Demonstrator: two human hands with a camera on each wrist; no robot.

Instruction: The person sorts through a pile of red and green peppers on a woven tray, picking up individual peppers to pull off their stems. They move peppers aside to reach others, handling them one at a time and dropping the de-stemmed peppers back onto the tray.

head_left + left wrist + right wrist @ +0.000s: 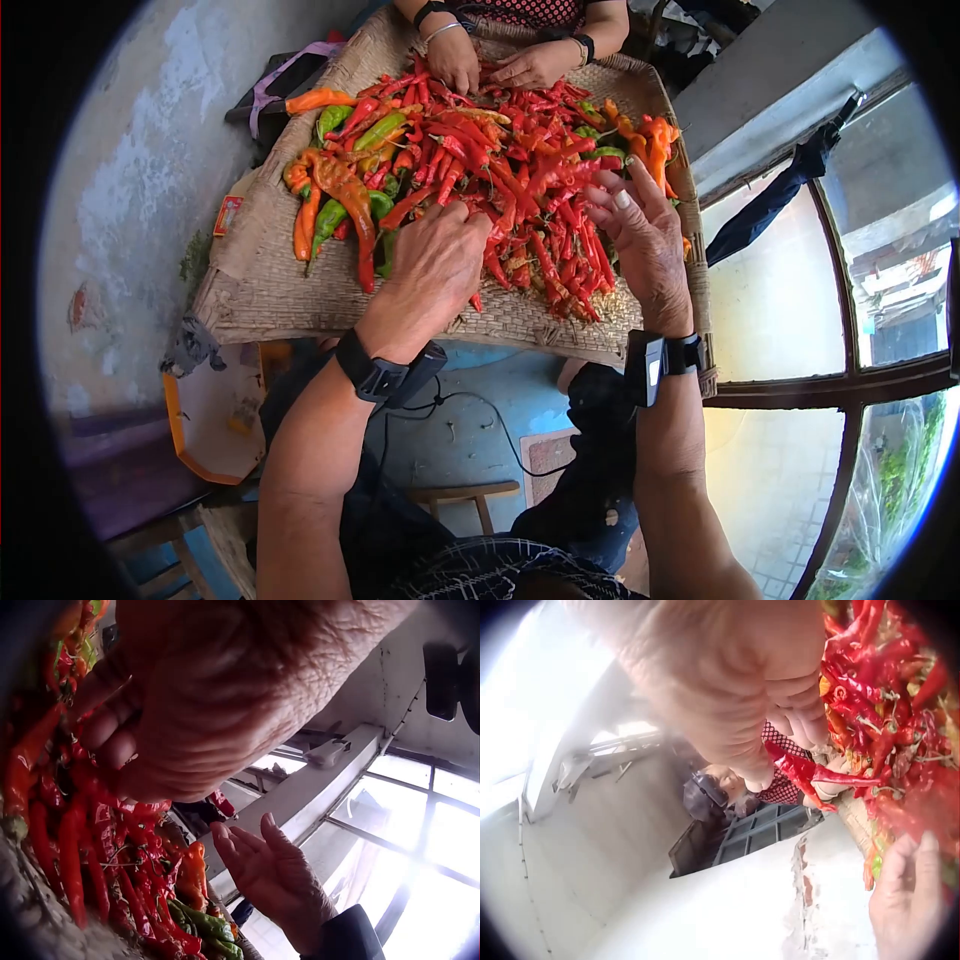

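Red chili peppers (560, 250) lie heaped on a woven tray (290, 300). My left hand (435, 260) reaches into the near edge of the heap with curled fingers. Its thumb and index finger close on a red chili pepper, blurred in the right wrist view, and the fingertips are partly hidden from above. My right hand (648, 240) is raised over the heap's right side, palm turned inward and fingers loosely extended. A loose red chili pepper (799, 771) shows just beyond its fingertips, above the heap.
Larger orange and green peppers (330, 190) lie along the tray's left side, with more orange ones (658, 145) at the right. Across the tray, another person's hands (500, 65) work in the heap. A folded umbrella (780, 190) hangs by the window at right.
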